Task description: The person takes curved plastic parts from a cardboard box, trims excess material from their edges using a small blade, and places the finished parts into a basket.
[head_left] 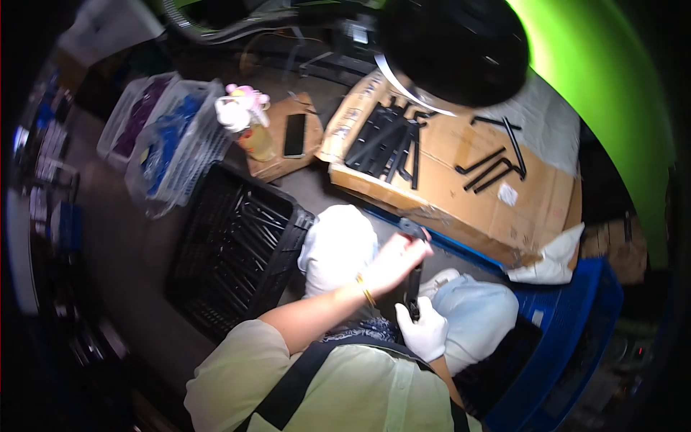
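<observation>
A black bar (412, 286) with a wider grey piece at its far end is held between my hands, over my lap. My left hand (400, 263), bare with a gold-coloured bracelet at the wrist, has its fingers closed around the bar's far part. Lower down, my right hand (423, 331) in a white glove grips the near end, its thumb along the bar. The fingers partly hide the bar, and its exact kind is unclear. Beyond my hands, several black bars (381, 142) lie in a pile on a cardboard box (439, 201), and several bent black bars (512, 147) lie apart from them.
A black crate (194, 248) full of black bars stands left of my knees. Behind it are white baskets (173, 180) with blue and purple contents. A phone (294, 135) and a drink cup (258, 142) rest on cardboard. A black lamp head (453, 54) hangs overhead; a blue crate (568, 324) stands right.
</observation>
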A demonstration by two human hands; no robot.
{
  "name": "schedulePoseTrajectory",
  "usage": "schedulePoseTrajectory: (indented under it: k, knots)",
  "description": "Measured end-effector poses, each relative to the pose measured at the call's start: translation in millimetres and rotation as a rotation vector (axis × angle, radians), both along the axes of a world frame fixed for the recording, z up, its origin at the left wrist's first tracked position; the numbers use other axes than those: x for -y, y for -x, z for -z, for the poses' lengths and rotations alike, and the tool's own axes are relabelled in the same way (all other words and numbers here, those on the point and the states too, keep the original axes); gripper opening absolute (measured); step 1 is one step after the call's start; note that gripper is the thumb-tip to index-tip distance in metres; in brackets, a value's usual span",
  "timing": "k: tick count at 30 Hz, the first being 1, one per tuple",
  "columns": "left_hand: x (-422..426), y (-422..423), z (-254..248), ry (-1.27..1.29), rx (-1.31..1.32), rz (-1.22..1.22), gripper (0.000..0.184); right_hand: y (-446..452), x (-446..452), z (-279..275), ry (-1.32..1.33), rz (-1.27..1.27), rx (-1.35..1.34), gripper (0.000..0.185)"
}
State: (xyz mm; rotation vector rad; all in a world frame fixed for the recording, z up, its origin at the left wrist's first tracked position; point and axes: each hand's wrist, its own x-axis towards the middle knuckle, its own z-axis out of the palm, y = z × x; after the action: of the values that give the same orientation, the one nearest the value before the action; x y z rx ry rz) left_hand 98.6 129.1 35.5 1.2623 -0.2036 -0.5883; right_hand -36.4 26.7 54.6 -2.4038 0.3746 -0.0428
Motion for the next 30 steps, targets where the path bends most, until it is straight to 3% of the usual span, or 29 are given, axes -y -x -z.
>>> schedulePoseTrajectory:
  k: [1, 3, 6, 8, 10, 13, 15, 17, 19, 22, 25, 27, 29, 30]
  knots:
    - [3.7, 12.5, 16.5, 0.078, -0.033, 0.145, 0.027, 0.2, -0.9, 1.5, 0.005, -0.01, -0.043, 0.025]
    - [-8.6, 16.6, 7.7, 0.246, -0.248, 0.146, 0.026, 0.0, -4.4, 5.2, -0.086, 0.008, 0.005, 0.024]
    - [-75.4, -46.8, 10.6, 0.366, -0.228, -0.456, 0.033, -0.3, -4.4, 1.8, -0.138, -0.008, 0.01, 0.016]
    - [-148.3, -92.6, 20.5, 0.284, -0.145, -0.843, 0.033, -4.1, -3.5, -2.3, -0.056, -0.026, -0.005, 0.012]
    - [-230.2, -129.7, 93.6, 0.078, -0.139, -1.1, 0.029, -1.8, 4.5, 8.0, -0.027, -0.042, 0.005, 0.012]
    - [-315.3, -143.4, 222.0, 0.064, -0.411, -1.306, 0.064, -4.3, 4.9, 4.5, -0.011, -0.04, -0.014, 0.013]
    - [-343.6, -127.9, 293.6, -0.104, -0.39, -1.236, 0.072, -2.4, 8.2, 4.1, 0.0, -0.035, -0.034, 0.014]
    - [-336.6, -110.9, 304.3, -0.32, -0.349, -1.309, 0.076, 3.1, 13.3, 8.6, 0.025, -0.012, -0.05, 0.015]
    - [-363.2, -113.7, 395.9, -0.612, -0.254, -1.316, 0.079, 9.2, 22.9, 13.7, 0.064, -0.004, -0.074, 0.016]
    - [-340.6, -113.5, 367.5, -0.495, -0.475, -1.256, 0.07, 12.9, 35.3, 25.1, 0.085, 0.007, -0.148, 0.023]
    - [-280.7, -129.5, 242.9, -0.985, -0.227, -1.286, 0.059, 9.1, 45.2, 23.7, 0.146, 0.006, -0.305, 0.033]
    - [-238.9, -151.2, 195.0, -0.855, 0.379, -1.358, 0.05, 7.5, 54.9, 29.0, 0.188, 0.016, -0.409, 0.037]
    - [-163.5, -160.5, 100.9, -0.731, 0.78, -1.212, 0.045, 6.3, 61.1, 30.7, 0.169, -0.009, -0.462, 0.035]
    - [-133.4, -172.7, 86.3, -0.65, 0.897, -1.039, 0.043, 5.5, 62.7, 36.4, 0.174, -0.016, -0.45, 0.033]
